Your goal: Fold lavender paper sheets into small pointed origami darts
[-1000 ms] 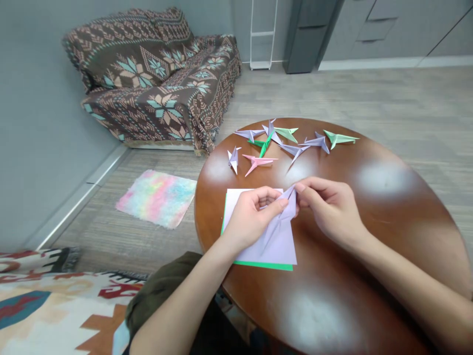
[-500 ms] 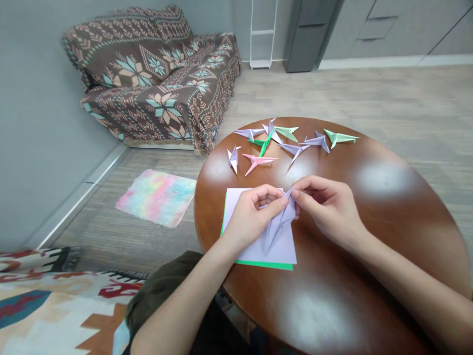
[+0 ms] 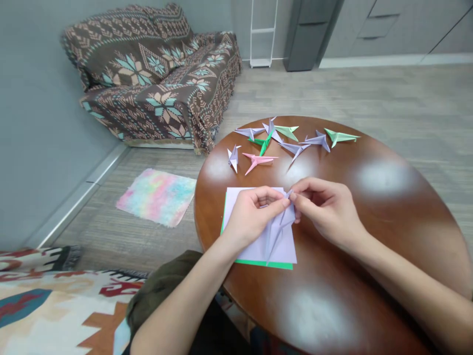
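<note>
While the left hand [image 3: 254, 214] pinches a folded lilac paper [image 3: 277, 229] from its nine-o'clock side, the right hand [image 3: 328, 207] grips its upper tip from about three o'clock. The piece is held over a flat lilac sheet [image 3: 238, 195], which overlaps a green sheet [image 3: 277, 265] on the round table [image 3: 388, 212]; a pink folded bird [image 3: 258, 160] lies at eleven o'clock from it.

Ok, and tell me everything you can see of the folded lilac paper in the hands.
The folded lilac paper looks thin and matte, with sharp creases and narrow points, one slanting down toward the wearer. The left hand grips its upper part, hiding some of it; the right hand pinches near its top tip. It's over a flat lilac sheet; whether they touch is unclear.
</note>
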Available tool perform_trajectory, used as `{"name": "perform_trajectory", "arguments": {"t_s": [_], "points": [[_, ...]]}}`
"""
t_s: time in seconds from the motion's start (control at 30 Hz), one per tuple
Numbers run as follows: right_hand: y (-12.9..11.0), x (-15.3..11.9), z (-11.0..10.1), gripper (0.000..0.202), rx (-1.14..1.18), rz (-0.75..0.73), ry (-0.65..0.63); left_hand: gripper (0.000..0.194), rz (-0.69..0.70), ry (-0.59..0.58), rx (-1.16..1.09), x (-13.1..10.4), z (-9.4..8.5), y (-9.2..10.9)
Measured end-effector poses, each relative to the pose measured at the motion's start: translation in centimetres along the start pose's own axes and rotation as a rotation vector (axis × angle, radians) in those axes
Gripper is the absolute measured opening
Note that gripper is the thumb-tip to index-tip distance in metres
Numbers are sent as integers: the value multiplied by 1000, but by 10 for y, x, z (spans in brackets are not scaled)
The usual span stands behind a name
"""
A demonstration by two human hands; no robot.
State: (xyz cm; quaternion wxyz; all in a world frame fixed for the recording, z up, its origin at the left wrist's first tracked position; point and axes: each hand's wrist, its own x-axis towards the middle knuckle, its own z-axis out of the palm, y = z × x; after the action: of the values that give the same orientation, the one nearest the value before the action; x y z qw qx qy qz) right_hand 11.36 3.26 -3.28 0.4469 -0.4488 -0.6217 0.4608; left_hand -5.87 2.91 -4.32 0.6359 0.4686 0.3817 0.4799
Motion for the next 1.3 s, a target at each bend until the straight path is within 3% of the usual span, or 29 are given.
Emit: {"name": "perform_trajectory", "arguments": {"t_s": [0.53, 1.03, 1.17, 1.3], "points": [[-3, -1, 1, 17, 62, 23, -21, 30, 30, 12, 20, 0, -1, 0], [1, 1, -2, 33, 86, 10, -15, 25, -79, 16, -73, -1, 1, -1], [0, 3, -1, 11, 102, 1, 1, 24, -66, 21, -119, 1, -1, -5], [-2, 2, 0, 19, 76, -26, 9, 26, -36, 42, -141, 3, -2, -7]]}}
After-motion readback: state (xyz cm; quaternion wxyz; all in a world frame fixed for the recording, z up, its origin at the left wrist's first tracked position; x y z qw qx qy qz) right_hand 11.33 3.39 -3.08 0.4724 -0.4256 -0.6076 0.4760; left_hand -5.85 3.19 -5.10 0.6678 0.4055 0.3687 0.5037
